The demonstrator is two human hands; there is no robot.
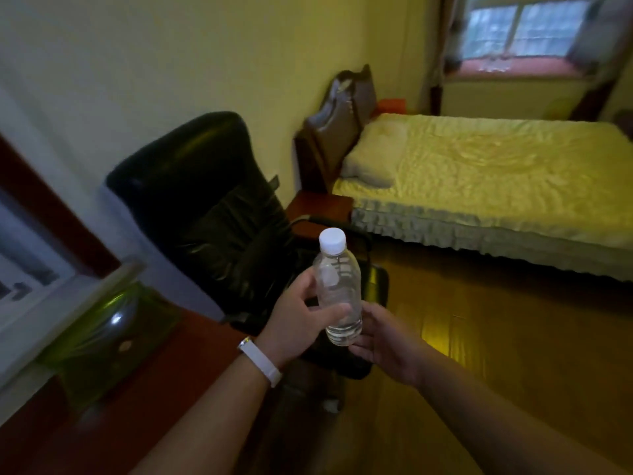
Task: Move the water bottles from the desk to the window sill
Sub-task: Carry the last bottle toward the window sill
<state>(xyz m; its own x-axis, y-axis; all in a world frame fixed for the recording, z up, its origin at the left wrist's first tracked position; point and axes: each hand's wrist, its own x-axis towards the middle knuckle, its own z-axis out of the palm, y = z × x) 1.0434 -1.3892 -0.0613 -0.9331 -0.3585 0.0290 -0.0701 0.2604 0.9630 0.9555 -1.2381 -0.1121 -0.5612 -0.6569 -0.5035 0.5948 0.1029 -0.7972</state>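
Observation:
A clear water bottle (337,286) with a white cap stands upright in mid-air in front of me. My left hand (301,317), with a white band on its wrist, grips the bottle's lower half from the left. Just to the right, my right hand (387,341) has its fingers under and against the bottle's base; whether it is gripping is unclear. The reddish window sill (507,68) lies far off at the top right, below a blurred window. The dark red desk (144,389) is at the lower left.
A black office chair (205,207) stands right behind the bottle. A bed (496,186) with a yellow cover fills the right side, with a small wooden bedside table (318,207) next to it. A green glass object (102,334) sits on the desk. Wooden floor (496,337) stretches toward the window.

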